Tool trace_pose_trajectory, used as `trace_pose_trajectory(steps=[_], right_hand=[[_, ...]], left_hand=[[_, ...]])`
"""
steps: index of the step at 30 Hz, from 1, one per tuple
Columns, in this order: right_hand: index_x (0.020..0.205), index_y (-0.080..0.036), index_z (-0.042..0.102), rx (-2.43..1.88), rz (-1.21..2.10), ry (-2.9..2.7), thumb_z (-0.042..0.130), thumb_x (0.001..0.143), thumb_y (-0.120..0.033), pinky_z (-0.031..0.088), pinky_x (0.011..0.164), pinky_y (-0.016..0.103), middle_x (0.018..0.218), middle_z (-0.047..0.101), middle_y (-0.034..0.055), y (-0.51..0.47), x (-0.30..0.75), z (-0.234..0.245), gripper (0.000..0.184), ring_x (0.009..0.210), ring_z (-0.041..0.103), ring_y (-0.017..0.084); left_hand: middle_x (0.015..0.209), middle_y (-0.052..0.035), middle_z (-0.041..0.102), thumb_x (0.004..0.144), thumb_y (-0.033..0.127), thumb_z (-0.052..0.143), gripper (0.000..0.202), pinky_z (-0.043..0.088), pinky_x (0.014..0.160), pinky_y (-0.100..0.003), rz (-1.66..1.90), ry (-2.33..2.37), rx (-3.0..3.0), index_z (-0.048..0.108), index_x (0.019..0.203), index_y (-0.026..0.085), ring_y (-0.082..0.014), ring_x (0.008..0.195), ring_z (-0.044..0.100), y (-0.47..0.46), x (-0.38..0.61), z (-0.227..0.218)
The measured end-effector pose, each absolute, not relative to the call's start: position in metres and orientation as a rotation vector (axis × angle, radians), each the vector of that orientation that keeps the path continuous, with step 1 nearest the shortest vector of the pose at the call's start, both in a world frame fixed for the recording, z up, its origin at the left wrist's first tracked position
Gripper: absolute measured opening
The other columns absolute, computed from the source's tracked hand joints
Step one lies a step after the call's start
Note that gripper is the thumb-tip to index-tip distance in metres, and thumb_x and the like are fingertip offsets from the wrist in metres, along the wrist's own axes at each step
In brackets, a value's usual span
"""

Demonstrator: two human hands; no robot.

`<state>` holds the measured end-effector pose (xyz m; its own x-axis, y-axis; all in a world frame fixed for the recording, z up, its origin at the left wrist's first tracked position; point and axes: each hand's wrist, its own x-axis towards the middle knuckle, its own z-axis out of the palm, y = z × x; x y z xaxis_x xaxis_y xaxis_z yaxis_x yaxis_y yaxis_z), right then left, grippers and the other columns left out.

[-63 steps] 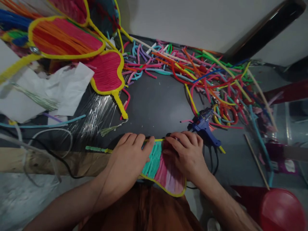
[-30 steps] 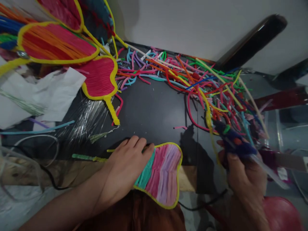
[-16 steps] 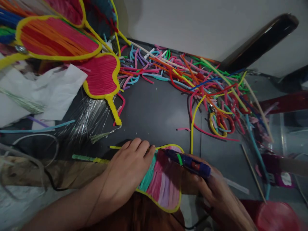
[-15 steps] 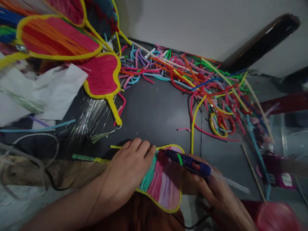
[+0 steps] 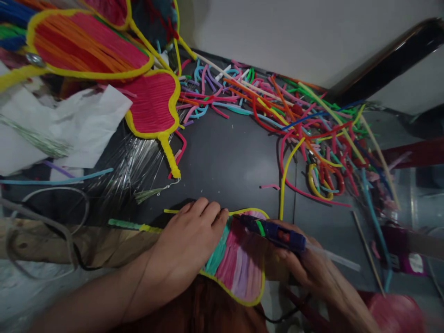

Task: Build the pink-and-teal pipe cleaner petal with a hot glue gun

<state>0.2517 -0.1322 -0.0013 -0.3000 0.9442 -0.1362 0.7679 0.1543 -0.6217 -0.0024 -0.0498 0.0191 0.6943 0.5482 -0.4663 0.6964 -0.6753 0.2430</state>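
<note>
Pressing the left hand [image 5: 189, 243] flat, fingers spread and unclenched, on the striped fan [image 5: 243, 266] lying just left of the blue glue gun [image 5: 277, 233], under its nozzle. Clenching that gun in the right hand [image 5: 307, 268]. Probably handling light, soft, bendy; pinning best by the yellow rim. Looking past the gun at loose pipe cleaners [image 5: 305, 125], then farther left at a red fan [image 5: 152, 104].

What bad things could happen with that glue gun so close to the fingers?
1. The glue gun tip sits right beside the left hand, whose fingertips press the striped fan piece; hot glue might burn them.
2. Glue could smear across the fan's coloured strips.
3. The right hand might snag the loose yellow stem lying just beyond the gun.
</note>
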Motion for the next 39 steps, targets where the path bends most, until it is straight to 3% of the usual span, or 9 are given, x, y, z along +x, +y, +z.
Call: trace_pose_trajectory(steps=[11,20,24,28,32,34,36,39], right_hand=[[0.125,-0.022,0.048,-1.653,0.862,-2.206,0.046,0.088,-0.023,0.056,0.076,0.031,0.107,0.068,0.0080,-0.137,0.255,-0.005,0.037,0.092,0.066,0.022],[0.126,-0.024,0.048,-1.703,0.873,-2.171,0.046,0.088,-0.026,0.056,0.069,0.031,0.103,0.068,0.0072,-0.143,0.262,0.003,0.038,0.086,0.068,0.022],[0.125,-0.024,0.046,-1.795,0.502,-2.113,0.045,0.091,-0.030,0.055,0.066,0.031,0.098,0.067,0.0078,-0.141,0.279,0.006,0.035,0.080,0.066,0.022],[0.132,-0.018,0.043,-2.018,0.003,-2.215,0.046,0.090,-0.036,0.051,0.076,0.042,0.102,0.065,0.0133,-0.134,0.309,-0.009,0.046,0.084,0.062,0.028],[0.142,-0.016,0.033,-2.088,-0.189,-2.199,0.046,0.089,-0.041,0.043,0.089,0.057,0.119,0.057,0.0183,-0.133,0.313,-0.012,0.060,0.108,0.053,0.037],[0.143,-0.019,0.031,-2.058,-0.154,-2.089,0.051,0.086,-0.041,0.039,0.094,0.059,0.125,0.053,0.0179,-0.133,0.294,-0.005,0.064,0.117,0.047,0.038],[0.139,-0.024,0.035,-1.978,0.020,-2.084,0.058,0.084,-0.036,0.041,0.093,0.055,0.116,0.058,0.0136,-0.130,0.263,0.001,0.061,0.112,0.050,0.034],[0.141,-0.020,0.032,-1.725,0.395,-2.240,0.066,0.078,-0.040,0.044,0.093,0.050,0.114,0.061,0.0134,-0.118,0.216,-0.004,0.074,0.114,0.049,0.032]], left_hand=[[0.113,-0.0079,0.059,0.087,0.009,0.045,0.045,0.048,0.083,-0.039,-0.471,0.976,2.500,0.049,0.131,0.019,-0.0239,0.102,0.052,-0.050,-0.003,0.021],[0.110,-0.0093,0.060,0.086,0.012,0.049,0.044,0.049,0.082,-0.039,-0.455,0.988,2.473,0.051,0.129,0.019,-0.0241,0.100,0.054,-0.049,-0.002,0.023],[0.111,-0.0087,0.060,0.086,0.011,0.048,0.046,0.049,0.082,-0.039,-0.448,0.993,2.485,0.049,0.131,0.020,-0.0240,0.100,0.053,-0.050,-0.002,0.022],[0.110,-0.0078,0.060,0.087,0.011,0.047,0.046,0.048,0.081,-0.039,-0.444,0.995,2.506,0.047,0.133,0.020,-0.0241,0.099,0.053,-0.051,-0.003,0.018],[0.107,-0.0073,0.059,0.087,0.014,0.050,0.044,0.047,0.081,-0.038,-0.423,0.997,2.523,0.049,0.130,0.022,-0.0235,0.097,0.053,-0.050,-0.002,0.016],[0.105,-0.0073,0.059,0.086,0.013,0.050,0.041,0.047,0.081,-0.039,-0.427,0.986,2.518,0.051,0.127,0.022,-0.0237,0.096,0.053,-0.047,-0.001,0.017],[0.105,-0.0074,0.058,0.085,0.013,0.051,0.040,0.046,0.082,-0.040,-0.444,0.967,2.501,0.052,0.125,0.021,-0.0242,0.097,0.052,-0.044,0.000,0.020],[0.106,-0.0073,0.057,0.084,0.013,0.053,0.036,0.046,0.083,-0.041,-0.465,0.946,2.480,0.054,0.119,0.020,-0.0248,0.098,0.051,-0.041,0.001,0.022]])
